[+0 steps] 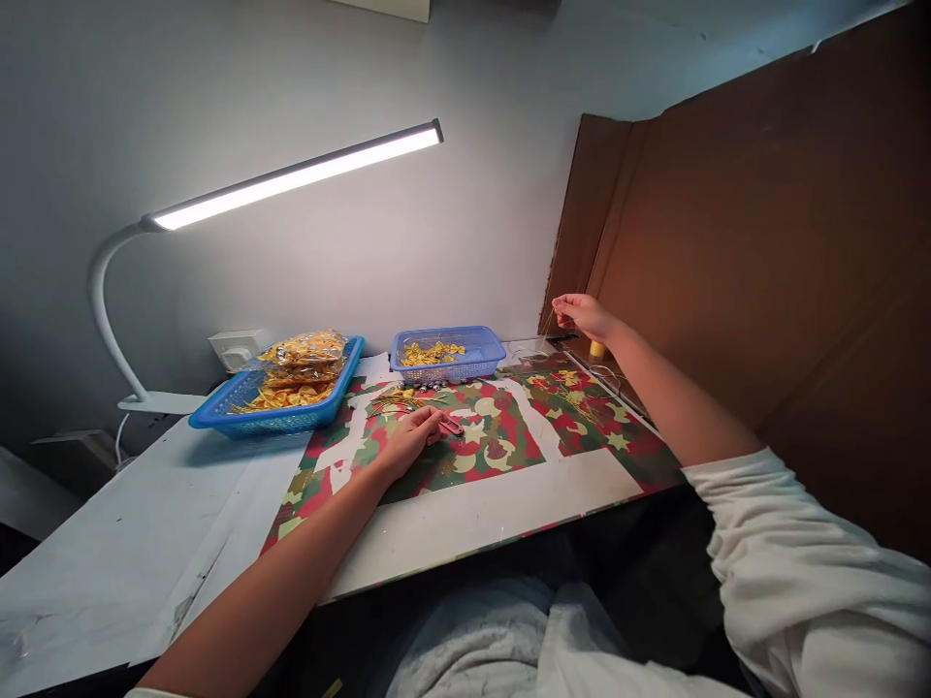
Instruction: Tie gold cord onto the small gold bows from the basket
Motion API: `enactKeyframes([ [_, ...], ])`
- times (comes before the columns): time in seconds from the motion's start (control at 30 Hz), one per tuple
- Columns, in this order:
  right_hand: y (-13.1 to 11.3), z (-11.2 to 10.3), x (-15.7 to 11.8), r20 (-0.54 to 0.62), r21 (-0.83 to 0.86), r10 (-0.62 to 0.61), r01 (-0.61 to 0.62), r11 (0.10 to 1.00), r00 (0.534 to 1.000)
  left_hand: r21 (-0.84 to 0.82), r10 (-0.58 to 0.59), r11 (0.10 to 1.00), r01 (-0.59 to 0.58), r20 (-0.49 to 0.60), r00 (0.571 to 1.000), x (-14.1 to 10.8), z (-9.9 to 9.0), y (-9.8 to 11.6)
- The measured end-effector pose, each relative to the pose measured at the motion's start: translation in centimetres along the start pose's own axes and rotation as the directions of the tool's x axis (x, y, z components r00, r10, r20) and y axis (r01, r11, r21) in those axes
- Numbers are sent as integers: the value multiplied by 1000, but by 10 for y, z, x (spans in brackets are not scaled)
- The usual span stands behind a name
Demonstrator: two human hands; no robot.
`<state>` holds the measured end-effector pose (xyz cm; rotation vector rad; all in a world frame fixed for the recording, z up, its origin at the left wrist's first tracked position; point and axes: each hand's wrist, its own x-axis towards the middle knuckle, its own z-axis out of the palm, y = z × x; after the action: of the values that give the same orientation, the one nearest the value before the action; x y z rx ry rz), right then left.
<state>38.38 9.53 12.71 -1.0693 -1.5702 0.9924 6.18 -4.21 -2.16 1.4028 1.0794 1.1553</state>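
Observation:
My left hand (413, 441) rests low over the patterned mat, its fingers closed around a small pink-handled tool (452, 427) with a dark end; its exact kind is too small to make out. Raised at the right, by the cardboard, my right hand (580, 315) pinches a thin gold thread (548, 320) that hangs down toward the mat. Just beyond my left hand lies a bundle of gold strands and bow-like pieces (403, 398). Tangled gold threads (578, 396) spread over the mat below my right hand.
A blue basket (272, 419) at left holds bagged yellow pieces. Another blue basket (472, 368) at the back holds gold bows, with small silvery beads before it. A lit lamp (298, 176) overhangs the table. Cardboard (756, 223) walls the right side, near a yellow spool (597, 349).

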Motion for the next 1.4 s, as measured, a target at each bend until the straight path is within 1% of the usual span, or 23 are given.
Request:
enactKeyframes([
  [0.13,-14,-7,7,-45,55,-67,70,996,997,-3,-8,1000,8,-1,1000,-1,0,0],
  [0.27,-32,-11,9,-57,95,-117,122,988,991,4,-5,1000,5,13,1000,0,0,-1],
  [0.4,-39,-14,8,-64,85,-140,145,986,988,44,1,999,-2,13,1000,-1,0,0],
  [0.53,-36,-9,16,-46,63,-118,121,991,992,112,1,994,-1,1,1000,-3,1,4],
  [0.6,-34,-1,28,-39,60,-109,112,992,993,130,-2,992,2,1,1000,-4,1,5],
  [0.7,-35,14,52,-42,69,-124,127,990,991,104,8,995,-9,10,1000,-4,1,4],
  [0.77,-34,26,68,-70,65,-149,153,986,986,81,12,997,-13,16,1000,-3,1,2],
  [0.83,-29,38,80,-122,35,-158,163,986,980,67,13,998,-15,19,1000,-2,1,0],
  [0.93,-11,53,86,-210,-33,-94,89,995,973,29,22,999,-23,30,999,-2,3,0],
  [1.0,1,59,85,-241,-48,-38,27,998,970,-10,28,1000,-27,46,999,-3,4,1],
  [1.1,9,61,89,-239,-31,-4,-3,1000,971,-46,29,999,-27,55,998,-4,6,3],
  [1.2,2,56,102,-235,4,1,0,1000,972,-49,27,999,-24,58,998,-4,6,3],
  [1.3,-7,51,112,-226,32,-46,54,998,973,-38,25,999,-23,53,998,-2,4,0],
  [1.33,-6,49,112,-218,-17,-61,59,998,974,-34,24,999,-23,48,999,-2,3,-1],
  [1.4,2,48,104,-189,-208,-52,12,978,981,-31,18,999,-16,41,999,-1,2,-3],
])
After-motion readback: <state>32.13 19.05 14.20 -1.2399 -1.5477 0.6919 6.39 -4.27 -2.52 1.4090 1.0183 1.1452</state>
